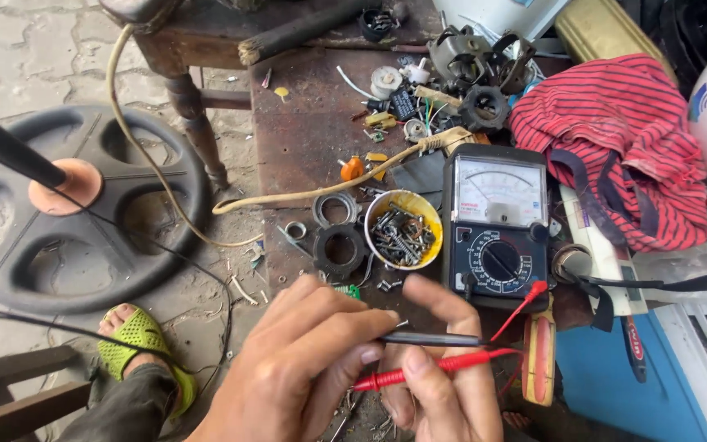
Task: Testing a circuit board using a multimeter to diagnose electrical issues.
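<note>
A: Entry, head view. What have the hands got?

B: I log the left hand [304, 368] curled nearly closed, fingertips pinching the slim black test probe [431, 338], which lies level, pointing left. The right hand [443, 376] is closed round the red plastic test probe [419, 370], just below the black one; the two probes lie near each other, and I cannot tell if their tips touch.

A: Where do the leads go?

B: Right and far, to the black analogue multimeter with a white dial face [497, 225] on the rusty metal bench [304, 131]. Just left of the meter stands a yellow round tub of screws [403, 229]. A red striped cloth [615, 139] lies to the far right.
</note>
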